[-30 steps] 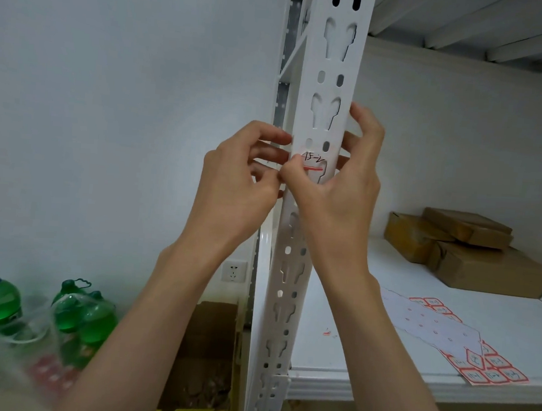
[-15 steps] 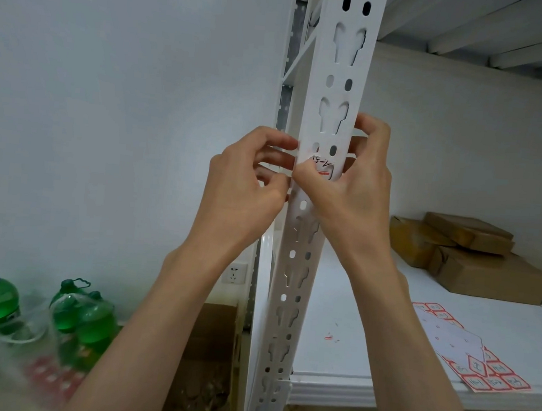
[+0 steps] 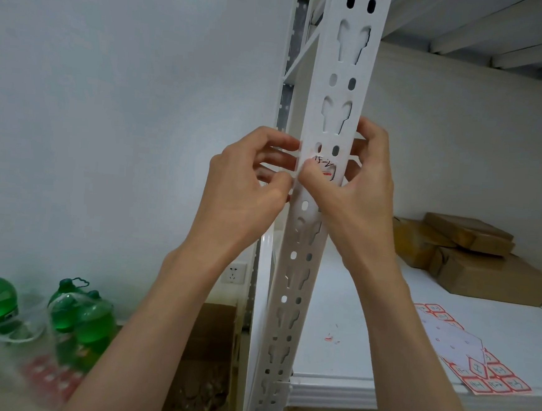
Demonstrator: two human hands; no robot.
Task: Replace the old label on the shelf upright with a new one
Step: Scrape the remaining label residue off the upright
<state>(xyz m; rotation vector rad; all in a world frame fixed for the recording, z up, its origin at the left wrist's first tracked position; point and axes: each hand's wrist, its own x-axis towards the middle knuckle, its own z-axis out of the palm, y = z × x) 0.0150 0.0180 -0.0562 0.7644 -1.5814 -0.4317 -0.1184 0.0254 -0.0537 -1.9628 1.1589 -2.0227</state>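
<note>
1. At chest height on the white shelf upright [image 3: 334, 90]: label [image 3: 325, 168] with handwritten marks and a red stripe, stuck to the front face just below a pair of oval holes.
2. Left hand [image 3: 241, 190] curled beside the upright's left edge, thumb and forefinger pinching at the label's left corner; probably working the edge loose.
3. Right hand [image 3: 358, 192] wrapped round the upright from the right, fingers behind, thumb pressed on the label's lower left; likely steadying the post and pinning the sticker.
4. Sheet of red-bordered labels [image 3: 477, 367] lying on the shelf board [image 3: 368, 310], near for the swap.
5. Cannot tell whether the corner is lifted yet.
</note>
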